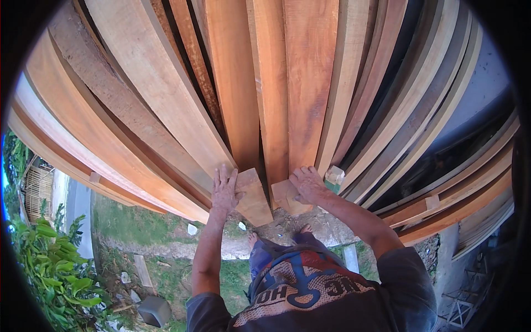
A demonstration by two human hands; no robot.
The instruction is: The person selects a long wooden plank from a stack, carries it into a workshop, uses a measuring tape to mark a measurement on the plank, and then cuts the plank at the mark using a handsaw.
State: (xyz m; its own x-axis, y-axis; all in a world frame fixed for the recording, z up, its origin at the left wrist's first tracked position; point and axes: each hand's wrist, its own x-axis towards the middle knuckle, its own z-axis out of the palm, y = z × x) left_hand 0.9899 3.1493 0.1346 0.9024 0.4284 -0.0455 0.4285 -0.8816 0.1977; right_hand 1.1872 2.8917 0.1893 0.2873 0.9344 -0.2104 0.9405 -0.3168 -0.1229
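Observation:
Long sawn wooden boards [311,72] stretch away ahead of me, side by side, with their near ends toward my body. My left hand [224,191] lies on the near end of a pale plank [160,66], fingers stretched and apart, thumb toward a light board end [253,195]. My right hand [310,185] is bent over the near end of a reddish board, its fingers curled on top and its thumb against a second board end [286,193]. The undersides of both grips are hidden. Beside the right hand is a board end with a green and white patch [334,177].
More boards [110,138] fan out at left, and others [459,205] are stacked at right. Below are grass [138,216], my bare feet and small pale stones. A leafy bush [61,271] and a grey block-like object [154,311] are at lower left.

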